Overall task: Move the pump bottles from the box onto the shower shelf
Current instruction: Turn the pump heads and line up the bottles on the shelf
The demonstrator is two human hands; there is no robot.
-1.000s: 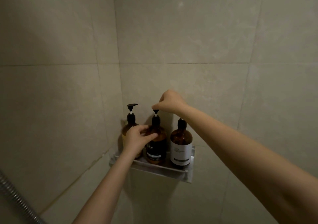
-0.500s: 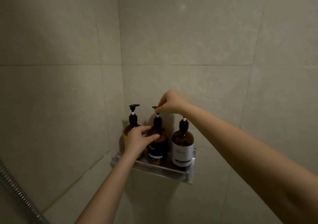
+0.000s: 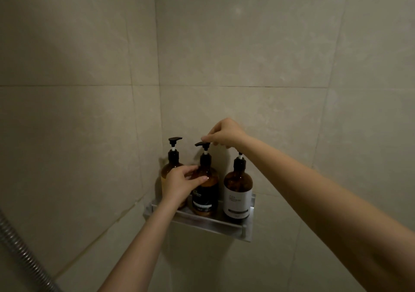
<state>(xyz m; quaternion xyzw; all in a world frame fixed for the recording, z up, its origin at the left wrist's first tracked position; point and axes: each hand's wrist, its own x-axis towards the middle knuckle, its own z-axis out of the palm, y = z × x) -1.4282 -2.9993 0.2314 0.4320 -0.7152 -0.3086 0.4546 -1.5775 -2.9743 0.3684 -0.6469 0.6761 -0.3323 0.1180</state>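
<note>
The left hand reaches in from the lower middle of the frame and curls around the shoulder of the middle pump bottle, fingers spread over the amber glass, thumb across the front. The right hand, coming in from the right edge, hovers above it with fingertips pinched on the rear end of that bottle's black pump head, whose nozzle points toward the left of the frame.

This middle bottle carries a dark label and stands upright on the shower shelf, a metal tray with a low front rail fixed in the corner of the tiled wall. Just to its left stands another amber pump bottle, partly hidden by the left hand, its nozzle pointing right. To the right of the middle one stands a third amber bottle with a white label; its pump top is covered by the right wrist, so only the stem shows. All three stand close together in a row, upright.

At the lower left corner of the frame a ribbed metal shower hose slants along the wall. The box is out of view.
</note>
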